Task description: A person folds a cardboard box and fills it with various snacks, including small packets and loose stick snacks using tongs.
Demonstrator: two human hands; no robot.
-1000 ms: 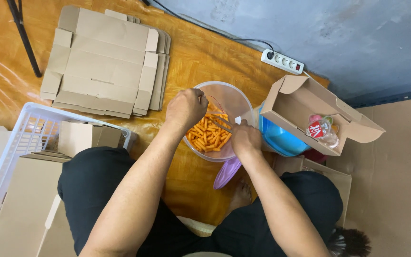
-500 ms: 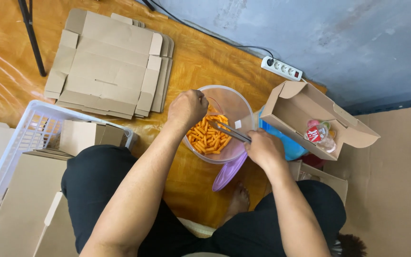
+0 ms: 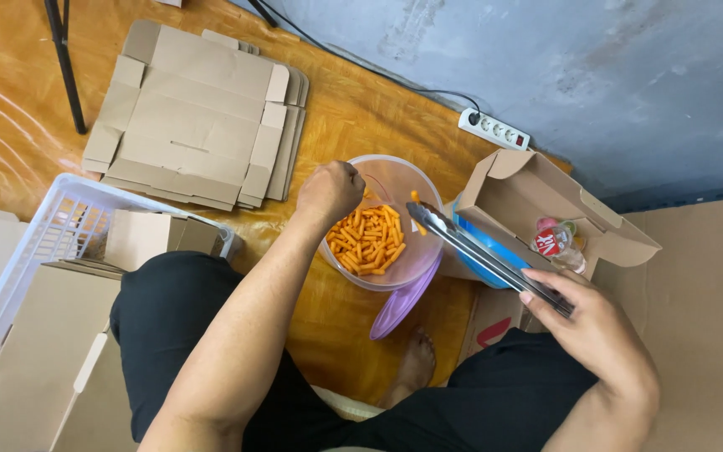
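My left hand [image 3: 329,191] grips the near-left rim of a clear plastic tub [image 3: 412,180] holding orange snack sticks [image 3: 368,241]. Metal tongs [image 3: 483,253] are held in my right hand [image 3: 589,322], their tips lifted over the tub's right side with an orange stick [image 3: 416,199] pinched at the end. A purple lid [image 3: 403,301] leans under the tub's near edge. To the right stands an open cardboard box [image 3: 529,197] with a blue plastic container [image 3: 487,255] and a small packaged item [image 3: 556,243] inside.
Flattened cardboard sheets [image 3: 198,109] lie at the back left. A white plastic basket [image 3: 52,243] with folded boxes stands at my left. A white power strip [image 3: 495,130] lies by the grey wall. My foot [image 3: 416,368] rests on the orange floor.
My right hand has drawn back to the right and lifted the tongs out of the tub with a stick in their tips. My left hand stays on the rim.
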